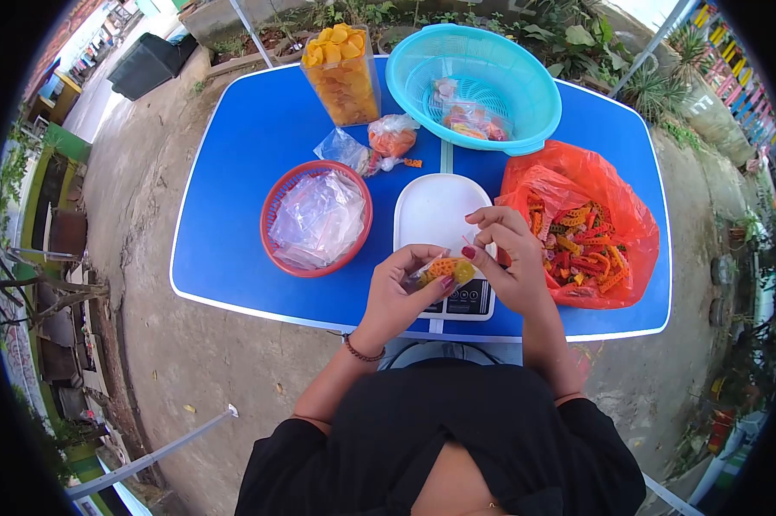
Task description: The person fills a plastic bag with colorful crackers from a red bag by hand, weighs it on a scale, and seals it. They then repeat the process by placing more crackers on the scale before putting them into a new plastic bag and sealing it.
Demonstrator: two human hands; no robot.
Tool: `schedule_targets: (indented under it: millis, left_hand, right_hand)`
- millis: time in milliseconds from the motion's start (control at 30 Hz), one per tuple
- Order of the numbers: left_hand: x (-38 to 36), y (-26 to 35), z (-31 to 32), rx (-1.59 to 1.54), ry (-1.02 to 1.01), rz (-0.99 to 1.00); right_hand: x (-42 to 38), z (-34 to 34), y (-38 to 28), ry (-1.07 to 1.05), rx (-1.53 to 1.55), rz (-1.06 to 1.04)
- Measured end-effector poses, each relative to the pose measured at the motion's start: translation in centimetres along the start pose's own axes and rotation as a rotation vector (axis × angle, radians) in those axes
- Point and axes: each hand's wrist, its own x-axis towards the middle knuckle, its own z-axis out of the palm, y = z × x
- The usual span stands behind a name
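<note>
My left hand (398, 288) is closed around a small clear plastic bag (445, 270) with orange and yellow snack pieces inside. The thumb and fingers of my right hand (510, 262) pinch at the upper right edge of this bag. Both hands are above a white kitchen scale (439, 206), whose dark button panel is partly hidden behind them. Right of the scale lies an open red plastic bag (633, 232) full of colourful wheel- and ladder-shaped snacks (581, 245). On the left, a red basket (270, 215) holds a pile of clear plastic bags (317, 215).
At the back of the blue table (233, 129) stands a turquoise basket (405, 86) with several filled bags (474, 120). Beside it are a tall clear container (345, 82) of yellow chips and a knotted bag of orange pieces (392, 138). One loose snack piece (414, 163) lies nearby.
</note>
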Motion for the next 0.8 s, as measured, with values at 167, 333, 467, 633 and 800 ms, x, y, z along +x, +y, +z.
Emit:
schedule_targets:
  millis: [167,333,467,633,800]
  left_hand:
    - [0.14,-0.09,0.01,-0.123,0.081,-0.012]
    - [0.18,0.03,-0.48,-0.065,0.068,-0.027]
    - [0.14,-0.52,-0.31,-0.073,0.051,0.005]
    - [0.03,-0.07,-0.36,-0.041,-0.013,-0.094]
    - [0.11,-0.64,-0.19,-0.124,0.011,-0.073]
  right_hand:
    - [0.2,-0.4,-0.03,-0.101,-0.022,-0.051]
    - [0.45,-0.18,-0.62,-0.011,-0.001,-0.036]
    - [0.23,-0.05,0.16,-0.063,0.061,-0.037]
    - [0.37,-0.3,-0.03,-0.186,-0.038,-0.075]
    - [0.45,-0.16,-0.37,-0.112,0.032,-0.04]
